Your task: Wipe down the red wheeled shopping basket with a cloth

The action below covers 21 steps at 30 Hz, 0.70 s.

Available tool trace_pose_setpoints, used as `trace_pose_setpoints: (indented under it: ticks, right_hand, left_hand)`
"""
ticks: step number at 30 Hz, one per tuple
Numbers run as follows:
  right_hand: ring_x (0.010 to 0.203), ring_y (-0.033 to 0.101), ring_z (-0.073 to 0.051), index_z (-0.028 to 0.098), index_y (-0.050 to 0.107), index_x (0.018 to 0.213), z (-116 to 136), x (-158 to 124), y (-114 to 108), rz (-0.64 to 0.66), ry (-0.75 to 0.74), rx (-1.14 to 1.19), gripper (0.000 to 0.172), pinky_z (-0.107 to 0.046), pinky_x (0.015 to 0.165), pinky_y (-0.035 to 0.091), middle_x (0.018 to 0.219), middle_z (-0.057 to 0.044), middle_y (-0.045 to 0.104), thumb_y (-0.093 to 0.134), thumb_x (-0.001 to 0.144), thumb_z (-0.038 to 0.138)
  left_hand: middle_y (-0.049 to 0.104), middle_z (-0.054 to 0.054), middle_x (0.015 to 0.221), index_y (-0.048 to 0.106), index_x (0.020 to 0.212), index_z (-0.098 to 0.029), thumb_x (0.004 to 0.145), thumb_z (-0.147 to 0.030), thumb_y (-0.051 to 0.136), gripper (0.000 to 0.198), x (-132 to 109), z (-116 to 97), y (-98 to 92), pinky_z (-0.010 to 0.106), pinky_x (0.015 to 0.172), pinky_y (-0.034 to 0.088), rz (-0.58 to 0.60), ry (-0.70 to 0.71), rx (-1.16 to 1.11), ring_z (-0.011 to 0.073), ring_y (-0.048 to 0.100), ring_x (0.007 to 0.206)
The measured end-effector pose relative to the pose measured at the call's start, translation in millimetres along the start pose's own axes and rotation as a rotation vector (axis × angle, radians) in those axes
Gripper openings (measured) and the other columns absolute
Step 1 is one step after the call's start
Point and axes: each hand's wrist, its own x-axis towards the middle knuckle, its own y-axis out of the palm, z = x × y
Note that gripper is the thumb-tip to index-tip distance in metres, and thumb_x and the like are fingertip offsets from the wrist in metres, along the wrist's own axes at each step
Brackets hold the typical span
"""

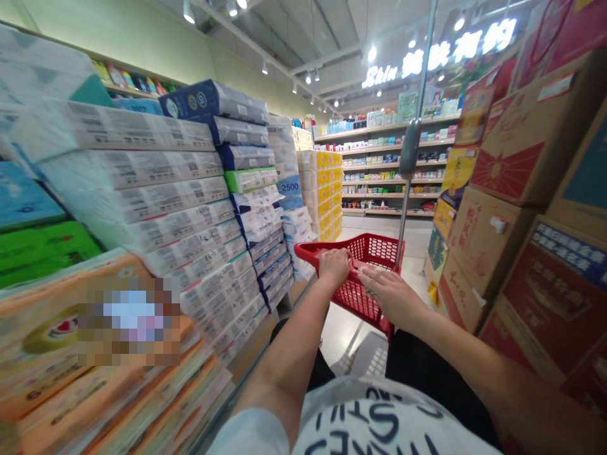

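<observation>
A red plastic shopping cart (365, 303) with perforated basket walls stands just in front of my body. My left hand (334, 266) is closed around its handle bar. Beside it, my right hand (389, 294) rests on the handle area with fingers stretched out flat, pointing to the left. The palm side of both hands is hidden. A thin metal pole (420, 82) with a grey fitting (410, 148) rises from the right side of the cart. Inside the basket, the part that shows holds nothing I can make out.
Tall stacks of wrapped tissue packs (190, 202) line the left side, with orange packs (95, 379) nearest. Printed cartons (502, 189) are piled close on the right. Beyond the pale floor (374, 224), shelves (393, 170) of small products stand under a lit sign (441, 54).
</observation>
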Motion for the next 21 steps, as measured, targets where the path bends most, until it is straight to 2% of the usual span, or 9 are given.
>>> trace_pose_setpoints:
  ticks: [3,8,11,16,18,21]
  right_hand:
    - [0.122,0.051,-0.025,0.022,0.052,0.136,1.2,3.2,-2.5,0.004,0.046,-0.003,0.046,-0.043,0.101,0.04,0.139,-0.009,0.053,0.041,0.091,0.019]
    - [0.12,0.053,-0.027,0.017,0.054,0.133,12.8,27.4,4.5,0.046,0.118,-0.066,0.045,-0.042,0.1,0.041,0.133,-0.014,0.057,0.042,0.091,0.021]
    - [0.123,0.05,-0.026,0.015,0.055,0.132,8.4,21.6,6.8,-0.023,0.042,-0.05,0.043,-0.041,0.104,0.038,0.132,-0.014,0.057,0.041,0.092,0.022]
    - [0.127,0.047,-0.023,0.021,0.056,0.131,-12.4,-8.4,3.2,-0.149,-0.168,0.024,0.041,-0.041,0.105,0.038,0.14,-0.008,0.052,0.042,0.092,0.018]
    - [0.123,0.05,-0.022,0.02,0.058,0.129,-12.5,-8.6,5.7,-0.197,-0.137,0.034,0.039,-0.04,0.102,0.04,0.136,-0.008,0.055,0.042,0.093,0.018]
    - [0.114,0.056,-0.024,0.016,0.062,0.124,-1.3,6.2,15.9,-0.227,0.017,-0.009,0.037,-0.041,0.098,0.043,0.126,-0.011,0.062,0.043,0.092,0.02]
  left_hand:
    - [0.069,0.004,0.102,0.062,0.102,-0.023,0.095,-0.026,0.037,0.026,0.7,-2.8,1.4,0.036,0.093,0.036,-0.009,-0.014,-0.016,0.0194,0.058,0.103]
    - [0.068,0.004,0.106,0.061,0.106,-0.023,0.094,-0.027,0.042,0.023,1.6,-5.9,3.2,0.036,0.094,0.035,0.004,0.001,-0.008,0.0198,0.057,0.106]
    - [0.068,0.004,0.106,0.061,0.107,-0.023,0.095,-0.027,0.039,0.025,0.1,-4.0,2.5,0.035,0.094,0.035,0.002,0.009,0.005,0.019,0.057,0.105]
    - [0.068,0.004,0.103,0.061,0.102,-0.023,0.097,-0.026,0.034,0.028,-1.8,-2.7,3.9,0.036,0.092,0.035,-0.029,0.017,0.004,0.0194,0.058,0.102]
    - [0.068,0.004,0.101,0.061,0.101,-0.024,0.096,-0.026,0.035,0.027,-1.0,-4.0,6.4,0.037,0.092,0.035,-0.038,0.005,0.003,0.02,0.058,0.101]
    - [0.068,0.004,0.103,0.061,0.104,-0.024,0.095,-0.025,0.036,0.026,0.8,-5.3,9.8,0.037,0.092,0.035,-0.042,-0.005,-0.004,0.0204,0.058,0.102]
